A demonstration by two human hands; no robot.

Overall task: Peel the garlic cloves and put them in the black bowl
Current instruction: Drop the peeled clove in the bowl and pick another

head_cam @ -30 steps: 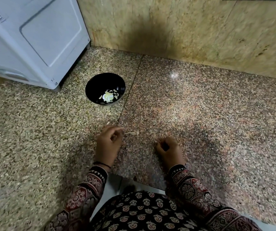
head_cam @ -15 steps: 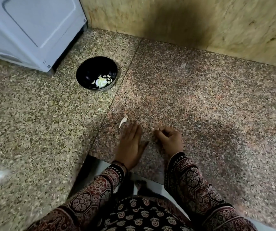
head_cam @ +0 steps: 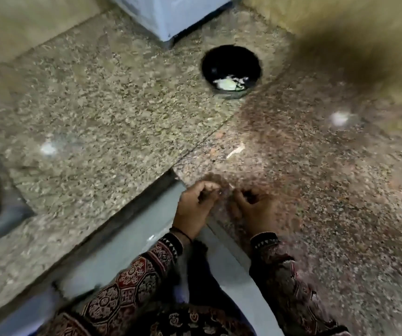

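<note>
Garlic (head_cam: 226,84) that's already peeled is sitting in the bowl (head_cam: 231,69), a pale pile at the near side of the bottom with a few small bits around it. The bowl is parked well up the counter (head_cam: 98,105), near the foot of a white appliance (head_cam: 171,18). My guess is that keeps it clear of the peeling mess while it's easy enough to reach.

Both hands are down at the near edge of the counter, close together. The left hand (head_cam: 194,209) and right hand (head_cam: 255,210) both have their fingers curled in, tips facing each other. That's the pose you'd use for picking skin off a clove, low over the counter so scraps drop there. Honestly though, the frame is smeared and I can't tell whether either hand actually has a clove in it.

One pale skin (head_cam: 236,151) lies loose on the counter between the hands and the bowl, apart from both.

I'd call it mid-job: some garlic done, peeling step in hand, nothing heading to the bowl yet.
</note>
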